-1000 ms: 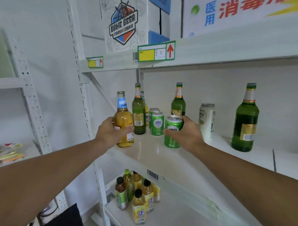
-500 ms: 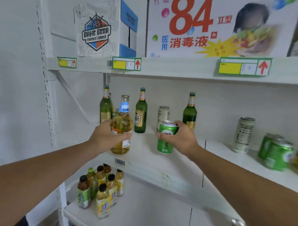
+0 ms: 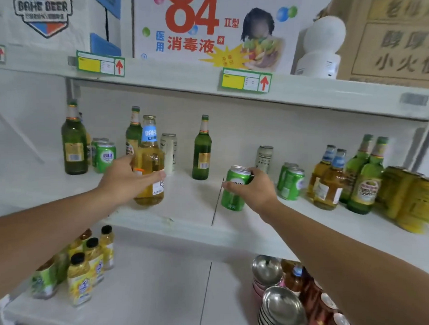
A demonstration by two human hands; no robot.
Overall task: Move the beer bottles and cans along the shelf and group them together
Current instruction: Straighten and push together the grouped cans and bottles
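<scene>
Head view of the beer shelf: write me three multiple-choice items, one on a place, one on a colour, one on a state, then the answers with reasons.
1. Where does the dark green bottle that stands alone sit?
A. Between the two hands, further back on the shelf
B. On the bottom shelf
C. On the top shelf beside the boxes

2. What colour is the can in the right hand?
A. White
B. Green
C. Gold

3. What is the left hand doing?
A. Hanging idle
B. Lying flat on the shelf board
C. Gripping the amber bottle with the blue neck label

Answers:
1. A, it stands upright on the middle shelf, behind the gap between the hands.
2. B, the can's body is green with a silver top.
3. C, the fingers wrap round the bottle's body.
</scene>
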